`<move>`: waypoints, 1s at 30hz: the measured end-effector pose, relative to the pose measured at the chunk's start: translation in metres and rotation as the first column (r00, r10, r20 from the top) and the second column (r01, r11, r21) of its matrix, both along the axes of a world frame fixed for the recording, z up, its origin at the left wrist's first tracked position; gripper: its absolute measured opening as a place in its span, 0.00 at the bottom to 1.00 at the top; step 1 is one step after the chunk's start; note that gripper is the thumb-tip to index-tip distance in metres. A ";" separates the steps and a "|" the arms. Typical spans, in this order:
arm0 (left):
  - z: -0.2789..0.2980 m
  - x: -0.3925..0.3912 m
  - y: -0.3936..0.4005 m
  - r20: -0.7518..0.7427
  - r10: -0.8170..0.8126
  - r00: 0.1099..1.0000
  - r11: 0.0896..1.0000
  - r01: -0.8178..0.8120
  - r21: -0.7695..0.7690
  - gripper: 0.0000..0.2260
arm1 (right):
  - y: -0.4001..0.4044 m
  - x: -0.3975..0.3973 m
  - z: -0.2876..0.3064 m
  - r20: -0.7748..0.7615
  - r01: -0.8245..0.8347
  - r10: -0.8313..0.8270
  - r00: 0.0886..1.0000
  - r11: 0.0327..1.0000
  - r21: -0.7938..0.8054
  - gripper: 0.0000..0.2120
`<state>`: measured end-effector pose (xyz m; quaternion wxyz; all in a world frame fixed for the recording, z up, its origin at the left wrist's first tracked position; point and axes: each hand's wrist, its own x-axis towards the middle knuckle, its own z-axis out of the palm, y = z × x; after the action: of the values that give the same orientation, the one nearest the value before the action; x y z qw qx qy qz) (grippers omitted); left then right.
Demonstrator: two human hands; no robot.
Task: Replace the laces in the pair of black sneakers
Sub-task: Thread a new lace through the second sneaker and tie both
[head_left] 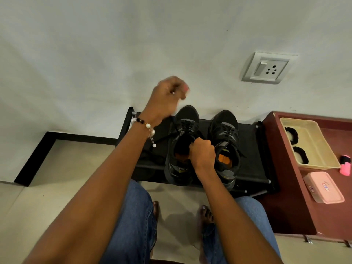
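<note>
Two black sneakers sit side by side on a low black rack, the left sneaker (182, 145) with its lace (172, 128) partly loosened, the right sneaker (225, 141) at its 3 o'clock, laced. The right hand (202, 152) grips the left sneaker's collar; the left hand (167, 96), raised at 11 o'clock and blurred, seems curled on the lace. This looks like unlacing; next, likely feeding the lace out of each eyelet.

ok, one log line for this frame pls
stage: unlacing left sneaker | left hand: raised, pulling black lace | right hand: gripping tongue | right sneaker: laced | both on black rack
</note>
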<state>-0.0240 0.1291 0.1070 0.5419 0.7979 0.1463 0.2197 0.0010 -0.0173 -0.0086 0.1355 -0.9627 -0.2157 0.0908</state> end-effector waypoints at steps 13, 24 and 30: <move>-0.024 -0.017 0.003 -0.407 0.137 0.903 0.978 -0.189 -0.089 0.18 | 0.004 0.000 0.001 -0.112 -0.013 0.013 0.994 1.000 0.005 0.10; 0.093 0.008 -0.012 0.166 0.162 0.973 0.486 0.068 -0.871 0.14 | 0.010 -0.005 0.019 -0.255 -0.067 0.060 0.965 0.998 -0.021 0.10; 0.160 0.018 -0.019 0.317 0.110 0.942 0.505 0.222 -0.834 0.15 | 0.012 -0.003 0.013 -0.248 -0.066 0.058 0.967 0.998 -0.023 0.10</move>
<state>-0.0056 0.1097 0.2668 0.8891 0.3780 0.1170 0.2301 -0.0016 -0.0054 0.0046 0.1437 -0.9387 -0.2257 0.2177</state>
